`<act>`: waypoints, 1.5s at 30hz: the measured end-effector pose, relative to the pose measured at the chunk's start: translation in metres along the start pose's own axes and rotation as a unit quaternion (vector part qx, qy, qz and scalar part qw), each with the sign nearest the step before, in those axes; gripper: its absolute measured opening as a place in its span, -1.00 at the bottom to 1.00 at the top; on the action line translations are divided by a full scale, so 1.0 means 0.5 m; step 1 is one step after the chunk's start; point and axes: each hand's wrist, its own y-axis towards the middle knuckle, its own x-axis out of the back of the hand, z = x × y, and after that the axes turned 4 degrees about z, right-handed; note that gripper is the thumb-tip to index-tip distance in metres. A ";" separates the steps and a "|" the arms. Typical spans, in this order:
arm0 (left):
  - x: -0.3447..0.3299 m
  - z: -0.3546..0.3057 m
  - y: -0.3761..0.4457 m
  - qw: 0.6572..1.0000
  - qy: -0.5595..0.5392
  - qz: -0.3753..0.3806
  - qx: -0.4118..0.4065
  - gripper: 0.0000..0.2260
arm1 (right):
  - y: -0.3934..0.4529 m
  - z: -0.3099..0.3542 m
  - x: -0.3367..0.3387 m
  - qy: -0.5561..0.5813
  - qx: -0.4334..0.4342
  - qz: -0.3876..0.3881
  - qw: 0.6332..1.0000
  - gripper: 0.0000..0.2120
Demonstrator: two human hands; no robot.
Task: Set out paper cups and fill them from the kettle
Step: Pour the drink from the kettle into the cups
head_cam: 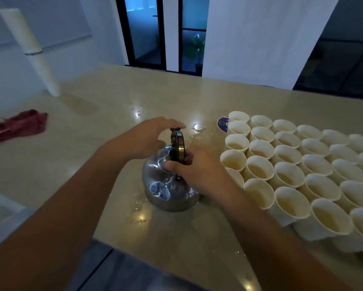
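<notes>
A shiny steel kettle (168, 185) stands on the beige counter (92, 164) in the middle of the head view. Its lid (177, 147) is tipped up on edge. My left hand (147, 139) curls over the lid from the left, fingertips on its top knob. My right hand (193, 171) grips the kettle's handle and the lid's lower edge from the right. Several white paper cups (291, 164) stand packed in rows on the right, most holding pale liquid.
Water drops lie spilled on the counter around the kettle (197, 129). A red cloth (19, 124) lies at the far left. A tall stack of white cups (31, 49) leans at the back left. A purple round disc (223, 123) sits behind the cups.
</notes>
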 end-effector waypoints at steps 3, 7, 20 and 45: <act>-0.021 0.016 0.026 0.999 -0.016 -0.005 -0.028 -0.52 | 0.018 -0.006 -0.021 -0.031 -0.012 -0.043 0.999 -0.89; -0.033 0.023 0.053 0.997 -0.017 -0.036 -0.063 -0.72 | 0.034 -0.015 -0.033 -0.040 -0.021 -0.069 0.997 -0.91; 0.145 -0.039 0.055 0.985 0.010 -0.146 -0.091 -0.85 | 0.039 0.106 0.082 0.056 0.071 -0.177 0.980 -0.85; -0.005 -0.821 0.258 0.896 -0.030 -0.087 -0.434 -0.78 | -0.464 -0.095 0.692 -0.063 0.037 -0.477 0.876 -0.93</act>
